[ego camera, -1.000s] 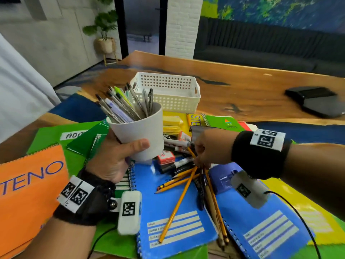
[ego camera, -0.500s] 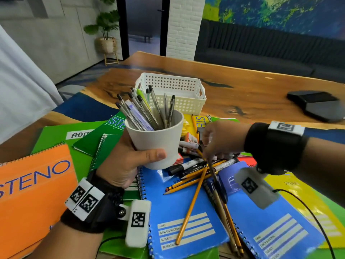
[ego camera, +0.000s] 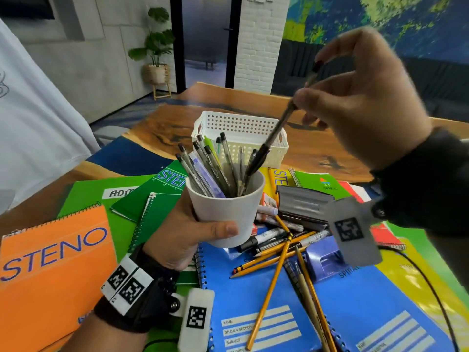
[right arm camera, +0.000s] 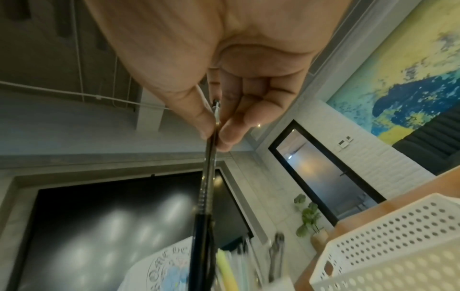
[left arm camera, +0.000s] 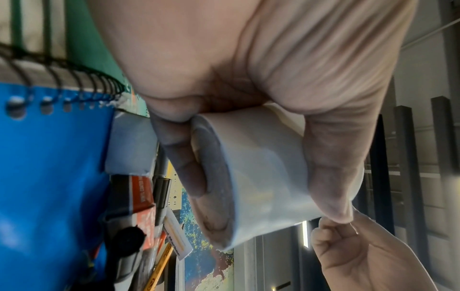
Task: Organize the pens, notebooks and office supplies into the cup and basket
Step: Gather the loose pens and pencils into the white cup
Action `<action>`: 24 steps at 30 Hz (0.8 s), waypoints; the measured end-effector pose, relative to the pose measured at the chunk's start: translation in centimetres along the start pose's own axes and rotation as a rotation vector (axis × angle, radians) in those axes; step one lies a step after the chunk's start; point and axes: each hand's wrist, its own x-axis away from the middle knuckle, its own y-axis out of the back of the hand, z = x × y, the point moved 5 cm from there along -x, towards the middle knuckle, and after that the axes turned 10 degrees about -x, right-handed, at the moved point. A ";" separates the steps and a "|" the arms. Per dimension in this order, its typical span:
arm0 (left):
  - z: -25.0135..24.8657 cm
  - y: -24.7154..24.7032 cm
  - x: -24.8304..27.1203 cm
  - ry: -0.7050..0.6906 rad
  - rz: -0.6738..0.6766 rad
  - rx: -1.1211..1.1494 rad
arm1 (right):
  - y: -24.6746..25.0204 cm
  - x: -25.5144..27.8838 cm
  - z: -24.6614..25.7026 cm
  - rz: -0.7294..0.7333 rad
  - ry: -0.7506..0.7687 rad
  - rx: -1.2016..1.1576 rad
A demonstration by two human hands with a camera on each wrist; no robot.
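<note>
My left hand [ego camera: 187, 237] grips a white cup [ego camera: 228, 212] holding several pens, raised above the notebooks; the left wrist view shows my fingers wrapped round the cup [left arm camera: 268, 171]. My right hand [ego camera: 355, 97] is lifted above the cup and pinches the top of a black-capped pen [ego camera: 269, 143], whose capped lower end dips into the cup's mouth. In the right wrist view thumb and fingers pinch the pen [right arm camera: 209, 177]. An empty white perforated basket [ego camera: 243, 128] stands just behind the cup.
Yellow pencils [ego camera: 274, 270], markers [ego camera: 269, 237] and a stapler [ego camera: 302, 207] lie heaped on blue spiral notebooks [ego camera: 253, 301]. Green notebooks [ego camera: 142, 199] and an orange steno pad [ego camera: 50, 262] cover the left. A person in a white shirt [ego camera: 33, 123] stands at the left.
My right hand picked a pen out of the pile and rose high above the cup, lowering the pen's end into it. My left hand brought the cup up and to the right.
</note>
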 end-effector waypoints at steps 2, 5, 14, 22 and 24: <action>-0.1 -0.1 0.1 -0.016 0.001 0.003 | -1.7 0.3 -0.8 0.051 0.006 -0.024; -0.1 0.3 0.0 -0.025 -0.018 -0.025 | -3.4 0.9 -2.8 0.208 -0.024 0.086; 0.6 0.9 -0.2 -0.041 -0.056 -0.033 | -0.9 3.9 -7.6 0.332 -0.043 0.402; 0.6 0.5 -0.1 -0.025 -0.050 -0.019 | -4.2 13.9 -11.4 1.258 -0.042 0.699; 0.7 0.4 -0.1 -0.012 -0.055 -0.014 | -4.6 14.7 -11.7 1.335 0.013 0.757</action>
